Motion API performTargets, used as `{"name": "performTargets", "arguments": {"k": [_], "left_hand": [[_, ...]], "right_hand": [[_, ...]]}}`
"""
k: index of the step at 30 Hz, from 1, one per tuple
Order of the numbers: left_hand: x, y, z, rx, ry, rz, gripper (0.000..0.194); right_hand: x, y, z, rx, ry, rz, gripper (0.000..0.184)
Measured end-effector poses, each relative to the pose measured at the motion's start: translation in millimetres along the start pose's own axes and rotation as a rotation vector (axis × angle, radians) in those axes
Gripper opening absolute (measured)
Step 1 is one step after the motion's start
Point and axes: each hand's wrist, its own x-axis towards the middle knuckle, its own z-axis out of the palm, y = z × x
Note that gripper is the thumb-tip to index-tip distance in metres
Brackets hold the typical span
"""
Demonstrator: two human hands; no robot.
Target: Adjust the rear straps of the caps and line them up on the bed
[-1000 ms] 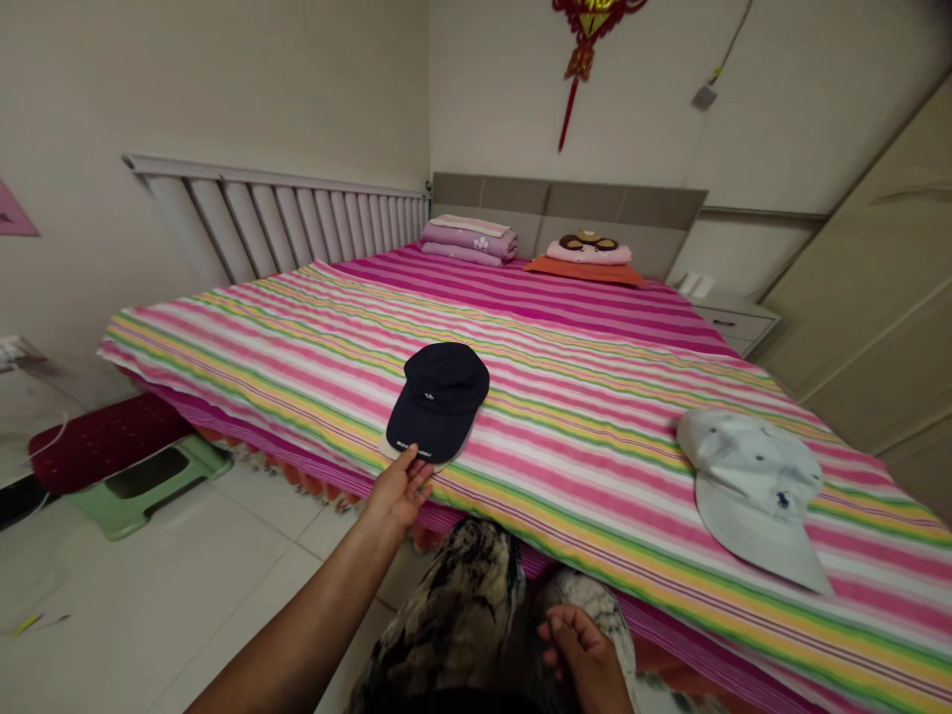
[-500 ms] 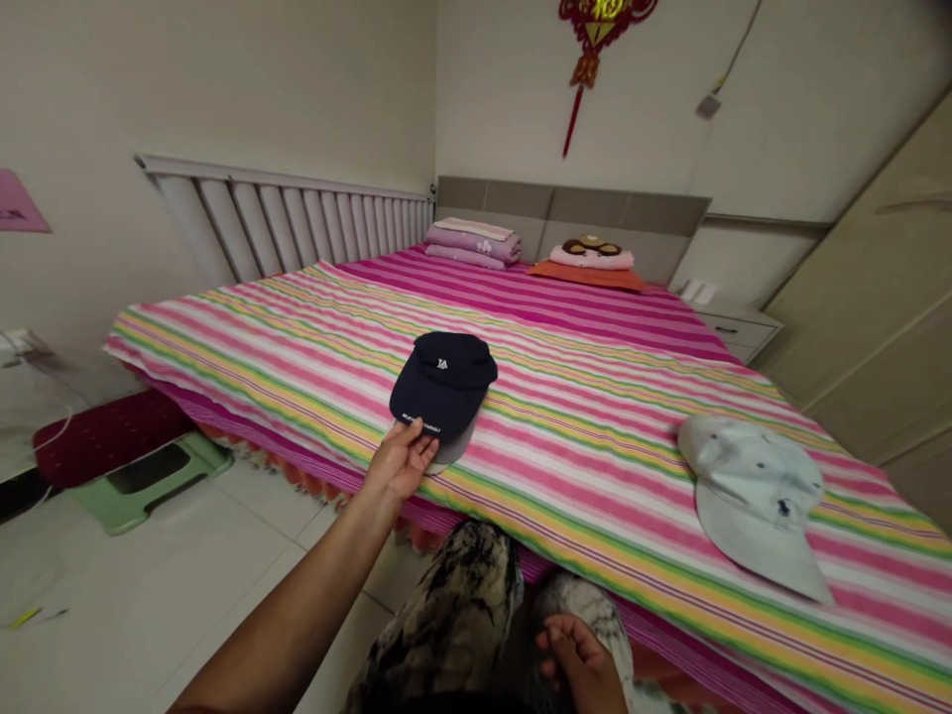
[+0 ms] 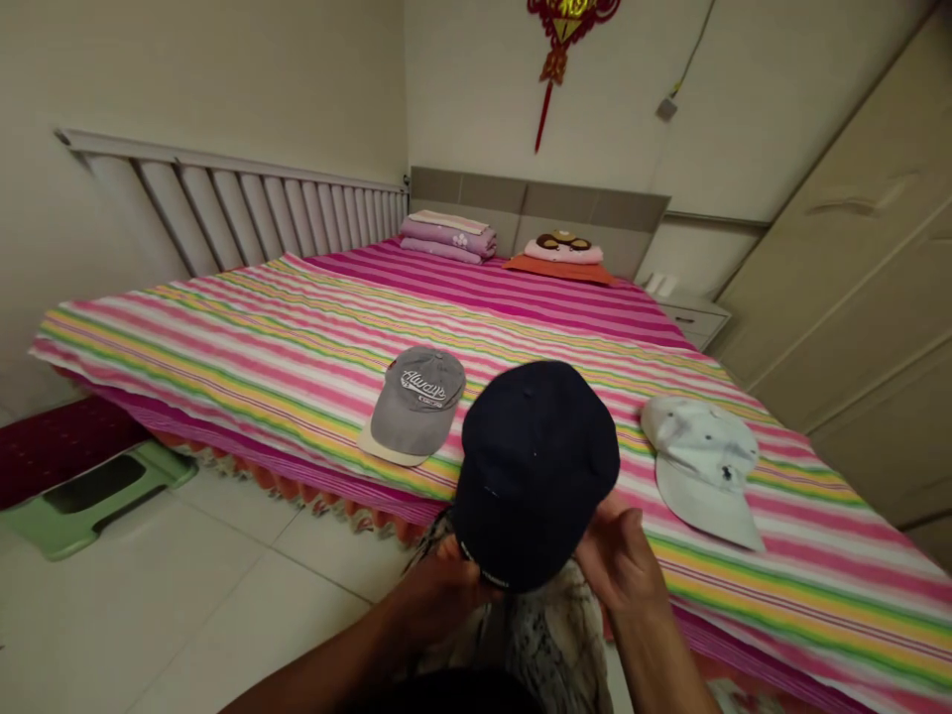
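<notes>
In front of my body I hold a navy baseball cap, raised off the bed with its brim towards me. My left hand is closed on the left part of the brim. At the cap's lower right edge is my right hand, its fingers partly hidden by the cap and its thumb standing out. A grey baseball cap with white lettering lies on the bed just left of the navy one. On the right rests a pale, whitish baseball cap with a small dark emblem.
A striped sheet covers the bed. Folded purple bedding and an orange pillow lie by the headboard. A radiator runs along the left wall. On the floor at left stands a green stool; a bedside cabinet is far right.
The navy cap has been lifted off the grey one and brought right and closer to me, uncovering the grey cap. My right hand has risen from my lap to the navy cap.
</notes>
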Motion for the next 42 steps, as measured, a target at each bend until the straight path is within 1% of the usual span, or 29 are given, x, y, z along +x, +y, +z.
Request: {"name": "performTargets", "arguments": {"k": [3, 5, 8, 11, 14, 16, 19, 21, 24, 26, 30, 33, 38, 40, 42], "left_hand": [[-4, -11, -7.9, -0.018, -0.068, -0.087, 0.031], [-3, -10, -12.9, -0.042, -0.097, -0.107, 0.035], [6, 1, -19.6, -0.077, -0.114, -0.126, 0.039], [21, 14, -20.3, -0.076, -0.115, -0.138, 0.044], [36, 28, -11.8, -0.078, -0.131, -0.098, 0.046], [42, 35, -4.7, -0.093, -0.146, -0.038, 0.042], [44, 44, 1.3, -0.127, -0.167, 0.001, 0.028], [41, 48, 2.6, -0.135, -0.183, -0.013, 0.027], [36, 53, 6.0, -0.084, -0.181, -0.037, 0.035], [32, 56, 10.4, -0.035, -0.152, -0.029, 0.036], [28, 60, 19.5, 0.013, -0.141, 0.013, 0.027], [26, 61, 24.1, 0.049, -0.146, 0.012, 0.031], [21, 65, 29.9, 0.147, -0.168, -0.036, 0.035], [18, 69, 31.6, 0.217, -0.185, -0.05, 0.032], [16, 74, 33.5, 0.307, -0.209, -0.08, 0.028]], "right_hand": [[3, -5, -4, 0.072, 0.151, 0.035, 0.049], [-1, -2, -12, 0.084, 0.182, 0.109, 0.044], [-11, 4, -26, 0.082, 0.143, 0.213, 0.044], [-21, 7, -39, 0.057, 0.068, 0.254, 0.044], [-26, 6, -50, -0.027, 0.056, 0.185, 0.038], [-27, 6, -56, -0.064, 0.082, 0.115, 0.036], [-29, 5, -63, -0.049, 0.08, 0.075, 0.034], [-33, 6, -66, -0.041, 0.077, 0.081, 0.037], [-40, 7, -65, -0.071, 0.095, 0.14, 0.047], [-44, 6, -62, -0.072, 0.087, 0.189, 0.05], [-48, 3, -54, -0.001, 0.074, 0.199, 0.042], [-50, -3, -47, -0.003, 0.097, 0.196, 0.032], [-60, -13, -35, -0.051, 0.057, 0.249, 0.023], [-64, -16, -31, -0.07, 0.046, 0.252, 0.023], [-68, -19, -29, -0.081, 0.06, 0.256, 0.029]]}}
